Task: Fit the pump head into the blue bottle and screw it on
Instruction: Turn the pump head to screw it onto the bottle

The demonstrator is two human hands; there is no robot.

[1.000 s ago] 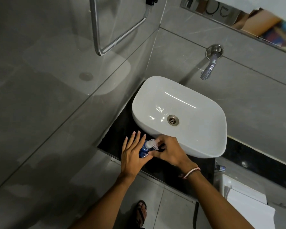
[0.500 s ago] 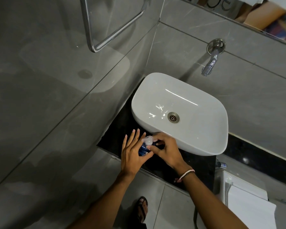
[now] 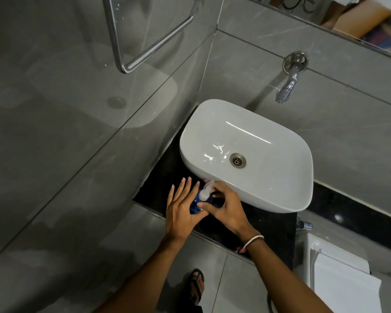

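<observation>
A small blue bottle (image 3: 195, 203) stands on the black counter (image 3: 273, 224) just in front of the white basin. A white pump head (image 3: 205, 192) sits on top of the bottle, its nozzle pointing toward the basin. My left hand (image 3: 181, 208) presses against the bottle's left side with the fingers straight and spread, the thumb under it. My right hand (image 3: 226, 207) curls around the bottle's neck below the pump head, thumb and fingers on the collar. Most of the bottle is hidden between the two hands.
The white basin (image 3: 280, 199) fills the counter behind the hands, with a chrome tap (image 3: 288, 86) on the grey tiled wall above it. A chrome towel rail (image 3: 149, 50) hangs on the left wall. A white toilet cistern (image 3: 339, 274) stands at the lower right.
The right hand has shifted its grip around the bottle's neck, and the pump head's nozzle now points toward the basin. The left hand stays against the bottle.
</observation>
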